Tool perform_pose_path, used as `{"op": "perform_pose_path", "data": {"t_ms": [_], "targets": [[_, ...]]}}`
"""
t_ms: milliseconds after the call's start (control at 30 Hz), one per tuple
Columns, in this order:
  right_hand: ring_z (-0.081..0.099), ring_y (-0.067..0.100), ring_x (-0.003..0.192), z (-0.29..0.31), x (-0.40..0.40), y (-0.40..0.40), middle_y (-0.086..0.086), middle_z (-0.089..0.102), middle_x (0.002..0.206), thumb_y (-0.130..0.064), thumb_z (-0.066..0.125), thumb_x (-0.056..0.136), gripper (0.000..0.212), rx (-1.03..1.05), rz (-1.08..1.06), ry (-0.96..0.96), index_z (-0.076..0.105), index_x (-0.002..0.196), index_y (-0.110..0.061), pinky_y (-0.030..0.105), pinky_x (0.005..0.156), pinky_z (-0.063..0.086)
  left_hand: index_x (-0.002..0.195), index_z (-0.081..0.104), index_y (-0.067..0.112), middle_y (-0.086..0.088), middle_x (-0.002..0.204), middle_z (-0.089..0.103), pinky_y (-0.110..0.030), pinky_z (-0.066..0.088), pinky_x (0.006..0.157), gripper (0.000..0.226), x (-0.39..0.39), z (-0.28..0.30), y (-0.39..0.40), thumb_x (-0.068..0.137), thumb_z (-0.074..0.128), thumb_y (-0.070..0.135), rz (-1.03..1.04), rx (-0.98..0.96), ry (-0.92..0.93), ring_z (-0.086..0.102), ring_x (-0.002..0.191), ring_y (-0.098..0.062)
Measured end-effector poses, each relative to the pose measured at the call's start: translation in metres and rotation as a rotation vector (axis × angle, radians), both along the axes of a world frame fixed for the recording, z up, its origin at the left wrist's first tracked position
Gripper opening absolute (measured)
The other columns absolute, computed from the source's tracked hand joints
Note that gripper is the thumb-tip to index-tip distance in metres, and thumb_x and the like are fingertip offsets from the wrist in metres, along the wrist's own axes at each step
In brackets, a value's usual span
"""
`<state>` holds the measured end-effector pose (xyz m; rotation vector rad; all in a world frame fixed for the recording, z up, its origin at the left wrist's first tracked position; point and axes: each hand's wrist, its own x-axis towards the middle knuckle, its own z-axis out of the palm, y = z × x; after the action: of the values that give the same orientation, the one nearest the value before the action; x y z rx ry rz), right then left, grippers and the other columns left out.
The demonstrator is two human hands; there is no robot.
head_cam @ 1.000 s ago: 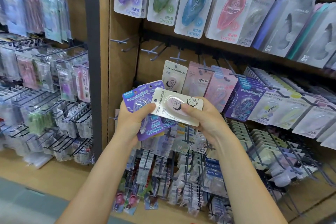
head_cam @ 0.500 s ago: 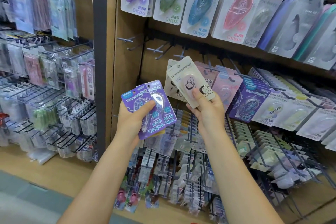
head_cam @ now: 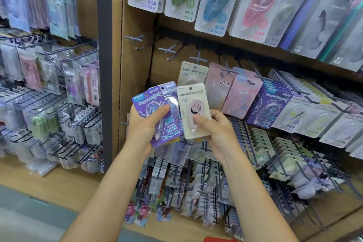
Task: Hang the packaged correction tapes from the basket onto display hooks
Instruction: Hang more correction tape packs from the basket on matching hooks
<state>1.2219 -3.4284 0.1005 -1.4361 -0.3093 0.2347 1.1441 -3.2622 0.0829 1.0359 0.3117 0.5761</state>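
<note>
Getting the cream pack ready to hang

My right hand [head_cam: 214, 133] pinches the cream tape pack [head_cam: 193, 111] low down, so its top hole stays free for the hook [head_cam: 196, 58] above the matching pack [head_cam: 193, 72]. My left hand [head_cam: 144, 125] grips the purple packs [head_cam: 159, 112], waiting their turn.

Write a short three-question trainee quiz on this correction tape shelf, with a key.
1. True or false: the right hand holds a cream pack.
2. What colour are the packs in the left hand? A green, B purple, C red.
3. Fill in: a matching cream pack on the hook hangs directly ___ the held one.

Key: 1 true; 2 B; 3 behind.
</note>
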Motion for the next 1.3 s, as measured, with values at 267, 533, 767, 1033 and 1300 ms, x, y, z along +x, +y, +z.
{"op": "perform_pose_path", "data": {"t_ms": [267,533,767,1033,1300], "targets": [[0.073,0.011,0.1,0.022,0.008,0.006,-0.004,0.078,0.109,-0.015,0.074,0.092,0.025,-0.104,-0.032,-0.193,0.068,0.115,-0.022,0.028,0.083,0.057,0.109,0.05,0.036,0.007,0.113,0.068,-0.035,0.061,0.081,0.048,0.003,-0.002,0.004,0.082,0.086,0.018,0.077,0.151,-0.011,0.073,0.098,-0.011],[0.073,0.009,0.1,0.035,0.024,0.033,-0.005,0.075,0.114,-0.019,0.073,0.094,0.03,-0.115,-0.077,-0.208,0.066,0.123,-0.019,0.026,0.08,0.059,0.114,0.051,0.032,0.006,0.112,0.069,-0.025,0.06,0.069,0.048,-0.002,-0.007,0.012,0.084,0.085,0.015,0.084,0.112,-0.024,0.074,0.091,-0.006],[0.072,0.017,0.089,0.029,0.029,0.041,0.001,0.072,0.109,-0.036,0.075,0.091,0.031,-0.242,-0.176,-0.147,0.062,0.112,-0.017,0.028,0.062,0.057,0.114,0.054,0.032,0.001,0.115,0.072,-0.052,0.063,0.086,0.05,-0.009,-0.012,0.024,0.081,0.087,0.014,0.034,0.111,-0.001,0.075,0.101,-0.02],[0.064,0.01,0.076,0.0,0.002,0.029,0.004,0.068,0.1,-0.042,0.075,0.09,0.036,-0.325,-0.231,-0.169,0.056,0.111,-0.02,0.029,0.067,0.05,0.122,0.053,0.027,-0.001,0.117,0.072,-0.042,0.063,0.079,0.063,-0.015,-0.025,0.027,0.071,0.09,0.023,-0.086,0.078,-0.001,0.076,0.098,-0.018],[0.074,0.032,0.096,-0.01,-0.011,0.018,0.017,0.075,0.106,-0.026,0.082,0.084,0.035,-0.25,0.06,-0.098,0.061,0.108,-0.01,0.041,0.08,0.06,0.135,0.052,0.019,-0.006,0.121,0.074,-0.035,0.063,0.075,0.066,-0.003,-0.024,0.008,0.075,0.078,0.027,-0.301,0.055,-0.036,0.076,0.103,-0.024]]}}
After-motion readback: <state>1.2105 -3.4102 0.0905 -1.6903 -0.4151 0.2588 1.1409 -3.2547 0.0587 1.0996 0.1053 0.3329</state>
